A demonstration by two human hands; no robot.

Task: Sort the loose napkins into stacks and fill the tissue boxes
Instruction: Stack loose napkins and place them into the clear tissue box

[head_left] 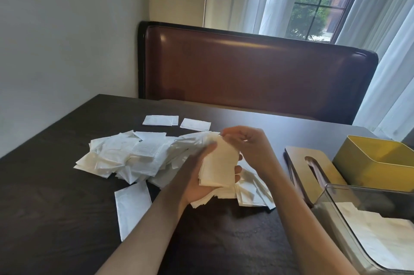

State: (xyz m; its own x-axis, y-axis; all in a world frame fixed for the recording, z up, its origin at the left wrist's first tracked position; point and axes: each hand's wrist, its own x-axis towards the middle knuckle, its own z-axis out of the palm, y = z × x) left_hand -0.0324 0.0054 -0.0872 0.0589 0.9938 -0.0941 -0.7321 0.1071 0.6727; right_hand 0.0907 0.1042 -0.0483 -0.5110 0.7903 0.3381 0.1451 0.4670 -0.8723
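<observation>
A heap of loose white napkins (134, 158) is spread over the middle of the dark table (56, 218). My left hand (197, 183) holds a small stack of napkins (220, 167) upright above the heap, fingers curled round its far side. My right hand (248, 147) pinches the stack's top edge. Two flat napkins (160, 120) (195, 124) lie side by side beyond the heap, and one single napkin (132, 207) lies nearer me. A clear plastic tissue box (331, 205) at the front right has white napkins (380, 230) inside. Behind it stands an open yellow box (358, 162).
A tan lid with a slot (300, 158) lies flat between the heap and the yellow box. A brown padded bench back (257, 68) runs along the table's far side. A wall is at the left, a curtained window at the back right.
</observation>
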